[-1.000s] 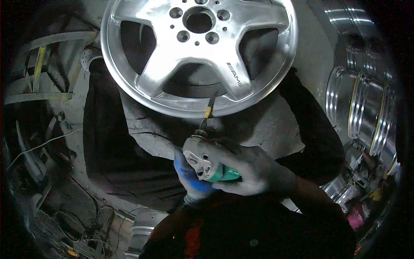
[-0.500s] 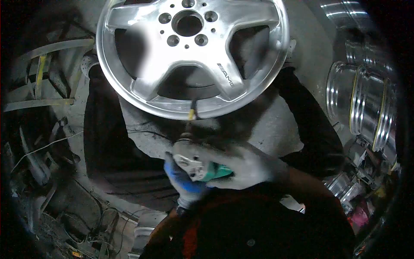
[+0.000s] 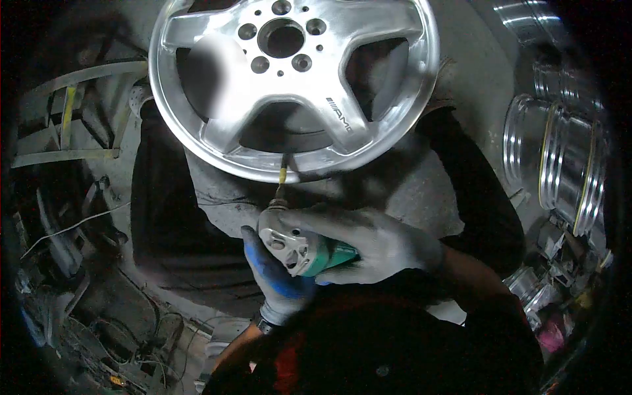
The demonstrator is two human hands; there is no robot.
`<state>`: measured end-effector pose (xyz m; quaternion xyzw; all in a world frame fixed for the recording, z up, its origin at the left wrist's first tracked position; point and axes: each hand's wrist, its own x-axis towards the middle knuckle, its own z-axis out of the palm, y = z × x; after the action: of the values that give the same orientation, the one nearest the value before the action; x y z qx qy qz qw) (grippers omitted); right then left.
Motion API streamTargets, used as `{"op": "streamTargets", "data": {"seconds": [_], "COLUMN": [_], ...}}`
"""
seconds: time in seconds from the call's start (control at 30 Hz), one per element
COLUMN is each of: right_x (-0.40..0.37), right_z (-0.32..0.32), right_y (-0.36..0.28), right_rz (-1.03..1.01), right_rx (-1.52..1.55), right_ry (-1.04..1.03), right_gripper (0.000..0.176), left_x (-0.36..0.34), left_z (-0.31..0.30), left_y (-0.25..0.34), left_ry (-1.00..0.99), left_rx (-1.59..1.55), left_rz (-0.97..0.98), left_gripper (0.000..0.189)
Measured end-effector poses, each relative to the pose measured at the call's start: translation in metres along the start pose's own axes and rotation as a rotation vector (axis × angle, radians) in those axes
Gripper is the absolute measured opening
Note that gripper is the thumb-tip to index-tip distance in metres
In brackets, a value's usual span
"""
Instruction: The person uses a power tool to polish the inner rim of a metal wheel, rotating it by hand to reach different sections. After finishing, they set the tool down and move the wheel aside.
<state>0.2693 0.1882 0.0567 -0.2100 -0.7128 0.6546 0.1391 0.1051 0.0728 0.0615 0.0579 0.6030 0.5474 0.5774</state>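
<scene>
A polished five-spoke wheel rim (image 3: 289, 85) with AMG lettering on one spoke lies in front of me. My right hand (image 3: 378, 240), in a grey glove, wraps round the green body of an angle grinder (image 3: 316, 257) with a silver gear head. Below and to the left, my left hand (image 3: 276, 280), in a grey glove with a blue palm, cups the head. From the head a thin shaft with a yellow band (image 3: 283, 174) points forward, its dark tip overlapping the rim's near lip.
My dark-trousered legs spread either side of the rim on the grey floor (image 3: 421, 191). Several shiny wheels (image 3: 553, 158) stand at the right. On the left are a metal frame (image 3: 69, 112), a pale cable (image 3: 79, 227) and cluttered dark parts (image 3: 59, 243).
Both hands and the grinder have shifted slightly left, and the shaft's tip has slid left along the near lip. The whole view has also moved a little.
</scene>
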Motion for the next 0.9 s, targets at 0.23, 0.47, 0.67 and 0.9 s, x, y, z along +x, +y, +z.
{"op": "streamTargets", "data": {"seconds": [0.23,0.47,0.67,0.9], "right_x": [-0.004,0.017,0.051,0.019], "right_z": [-0.02,0.039,0.053,0.042], "right_y": [-0.033,0.004,0.006,-0.007], "right_rz": [0.226,-0.048,-0.119,-0.08], "right_rx": [0.031,-0.228,-0.199,-0.35], "right_ry": [0.024,0.088,0.067,0.166], "right_gripper": [0.086,0.083,0.075,0.085], "left_x": [0.014,0.019,0.029,0.006], "left_z": [0.011,-0.038,-0.069,-0.061], "left_y": [-0.006,0.006,0.001,-0.057], "left_ry": [0.0,-0.143,0.285,0.243], "left_rx": [-0.513,-0.907,-0.298,-0.183], "left_rz": [-0.45,-0.358,-0.014,-0.094], "left_gripper": [0.069,0.069,0.063,0.061]}}
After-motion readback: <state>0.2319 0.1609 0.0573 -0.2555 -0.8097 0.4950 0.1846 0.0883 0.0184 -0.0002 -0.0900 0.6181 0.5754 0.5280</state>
